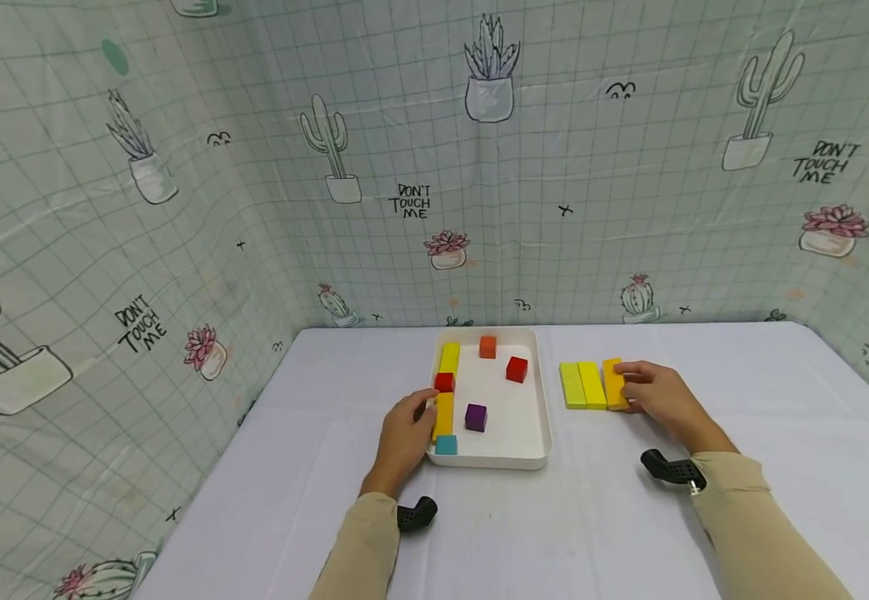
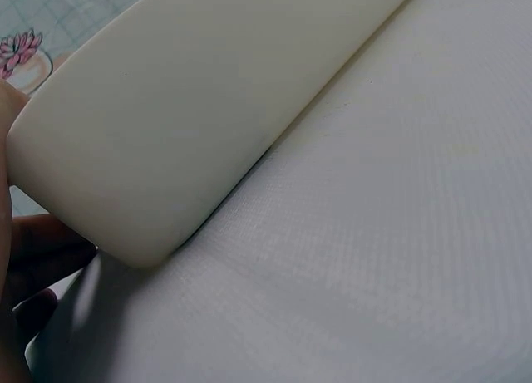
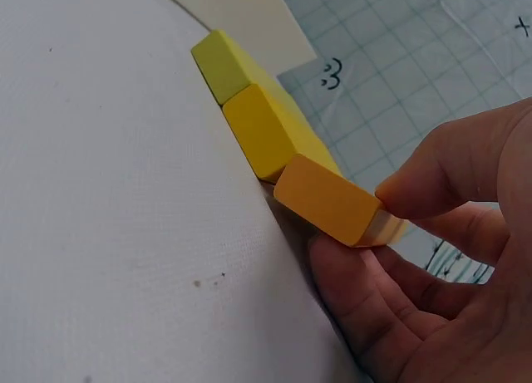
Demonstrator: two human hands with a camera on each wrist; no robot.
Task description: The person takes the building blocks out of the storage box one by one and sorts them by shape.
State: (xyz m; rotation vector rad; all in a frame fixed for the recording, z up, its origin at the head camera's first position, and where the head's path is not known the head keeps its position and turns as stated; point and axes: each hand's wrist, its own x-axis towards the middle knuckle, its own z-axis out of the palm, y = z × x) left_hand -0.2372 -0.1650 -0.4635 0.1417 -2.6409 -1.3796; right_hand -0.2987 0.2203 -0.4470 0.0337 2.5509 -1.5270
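My left hand [image 1: 404, 429] grips the left wall of a white tray [image 1: 501, 454], its fingertips beside an orange-yellow block [image 1: 444, 417] lying inside. In the left wrist view the tray's outer wall [image 2: 183, 109] fills the top, with fingers [image 2: 50, 246] curled along its side. Out to the right, my right hand [image 1: 662, 396] pinches an orange block [image 1: 614, 385] between thumb and fingers. That block is tilted in the right wrist view, one edge against a yellow block [image 3: 259, 138]. A lime-yellow block [image 3: 223, 67] lies flush on the yellow one's other side.
Along the tray's left side lie a yellow block [image 1: 450, 358], a red cube [image 1: 444, 382] and a blue cube [image 1: 446, 445]. Elsewhere in it are an orange cube [image 1: 487, 347], another red cube [image 1: 516, 369] and a purple cube [image 1: 476, 417]. A white cloth [image 1: 494, 533] covers the table.
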